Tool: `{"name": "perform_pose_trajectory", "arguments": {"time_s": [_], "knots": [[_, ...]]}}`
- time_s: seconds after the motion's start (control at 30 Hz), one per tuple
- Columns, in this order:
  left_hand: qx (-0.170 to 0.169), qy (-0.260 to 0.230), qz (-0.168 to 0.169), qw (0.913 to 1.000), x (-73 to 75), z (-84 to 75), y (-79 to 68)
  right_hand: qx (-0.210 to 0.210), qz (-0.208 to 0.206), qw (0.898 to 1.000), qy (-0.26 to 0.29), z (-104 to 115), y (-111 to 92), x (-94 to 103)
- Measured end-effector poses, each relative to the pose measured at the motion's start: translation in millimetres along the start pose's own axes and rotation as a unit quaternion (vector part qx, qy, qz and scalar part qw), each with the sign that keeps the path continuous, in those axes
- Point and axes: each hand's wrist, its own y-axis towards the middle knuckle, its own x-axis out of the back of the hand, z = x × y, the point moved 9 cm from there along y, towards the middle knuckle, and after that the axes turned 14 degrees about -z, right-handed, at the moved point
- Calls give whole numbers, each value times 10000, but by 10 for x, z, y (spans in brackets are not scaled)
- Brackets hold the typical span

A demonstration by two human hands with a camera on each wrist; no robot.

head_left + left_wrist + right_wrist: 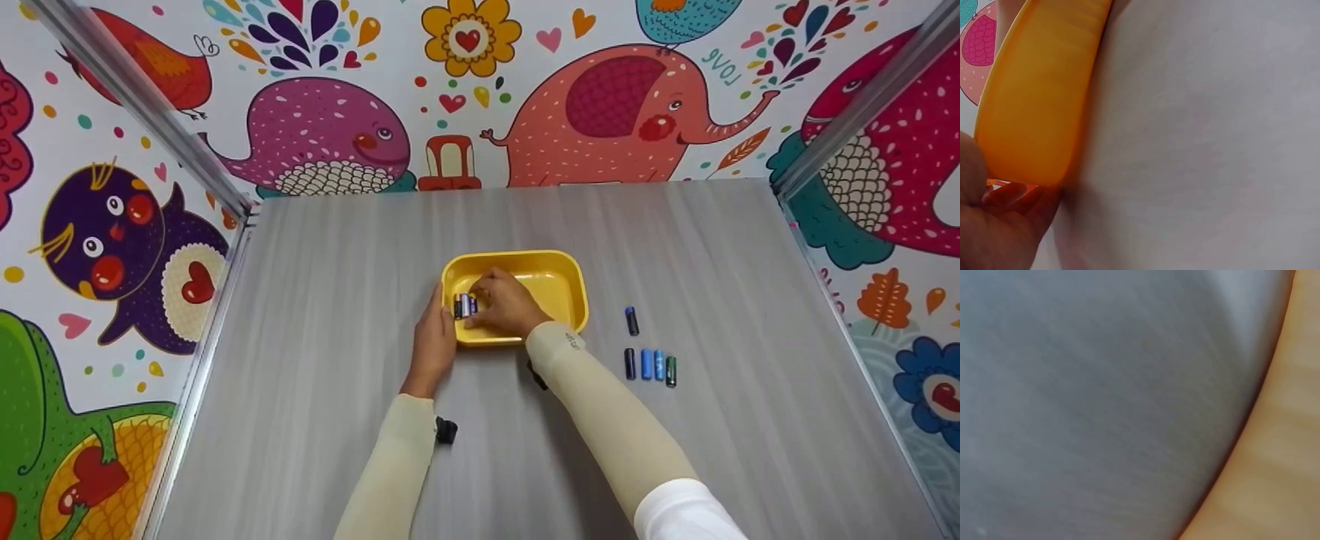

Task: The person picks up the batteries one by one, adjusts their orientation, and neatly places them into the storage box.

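A yellow tray (559, 300) lies on the table in the head view. My left hand (435, 341) holds the tray's left end; in the left wrist view the thumb lies at the rim and the fingers (1039, 211) rest against the end wall. Inside the tray my right hand (506, 304) pinches a battery (473, 305) between thumb and fingertips. Right beside it, several batteries (461, 306) stand side by side at the tray's left end. The right wrist view shows only the tray's outer wall (1264, 478) and the table, not the hand.
To the right of the tray, a row of batteries (646, 364) lies on the grey table (330, 300), with a single dark battery (632, 321) above the row. Printed wall panels (322, 135) and metal posts (142, 105) border the table.
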Motion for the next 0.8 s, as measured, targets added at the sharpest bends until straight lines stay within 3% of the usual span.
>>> {"name": "perform_pose_trajectory", "arguments": {"time_s": [0.23,0.4,0.57,0.8], "knots": [[-116,143,-84,9998,-3,-44,17,-47,47,10000,37,21,14,34],[-93,142,-67,9998,-19,-40,25,-479,44,9983,319,-5,21,148],[83,87,12,9999,-31,-4,13,-729,-51,9961,496,2,-3,422],[34,-20,-46,10000,-10,20,1,-242,-354,9971,627,25,-139,956]]}}
